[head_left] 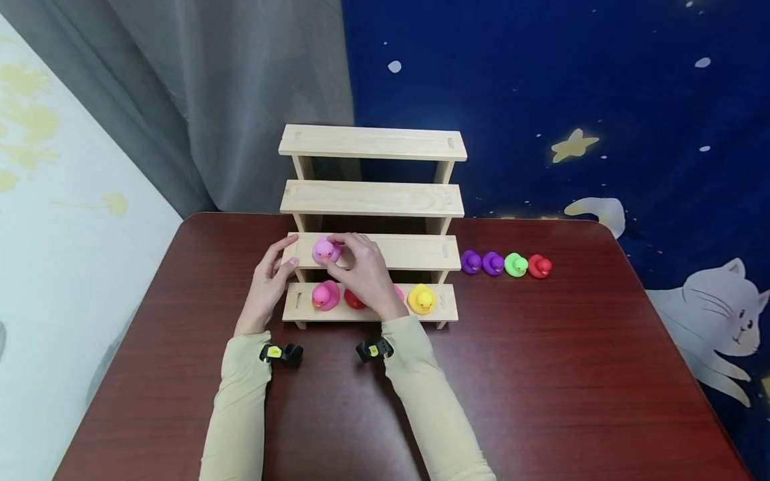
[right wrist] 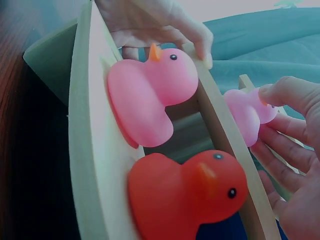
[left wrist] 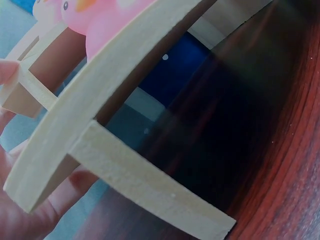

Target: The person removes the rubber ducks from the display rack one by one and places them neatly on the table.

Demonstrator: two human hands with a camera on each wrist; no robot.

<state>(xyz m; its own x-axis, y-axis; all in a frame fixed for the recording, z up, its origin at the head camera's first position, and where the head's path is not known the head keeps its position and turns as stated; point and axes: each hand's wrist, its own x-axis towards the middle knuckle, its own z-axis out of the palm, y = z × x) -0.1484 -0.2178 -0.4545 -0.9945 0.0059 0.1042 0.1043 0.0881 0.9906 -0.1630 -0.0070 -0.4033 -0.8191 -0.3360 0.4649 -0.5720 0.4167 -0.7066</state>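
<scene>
A stepped wooden stand (head_left: pixel 373 199) rises in tiers on the table. My right hand (head_left: pixel 364 270) pinches a light pink rubber duck (head_left: pixel 325 251) between thumb and fingers, at the left part of the second tier from the bottom. In the right wrist view, that duck (right wrist: pixel 246 112) is upright beside my fingertips. My left hand (head_left: pixel 265 287) grips the left end of the same tier, thumb at the front and a finger behind. On the bottom tier sit a darker pink duck (head_left: pixel 325 295), a red duck (head_left: pixel 353 300), another pink one mostly hidden by my right hand, and a yellow duck (head_left: pixel 421 298).
To the right of the stand, two purple ducks (head_left: pixel 471 262), a green duck (head_left: pixel 515 264) and a red duck (head_left: pixel 539 266) stand in a row on the dark table (head_left: pixel 541 374). A grey curtain (head_left: pixel 252 87) and a blue backdrop (head_left: pixel 517 100) hang behind.
</scene>
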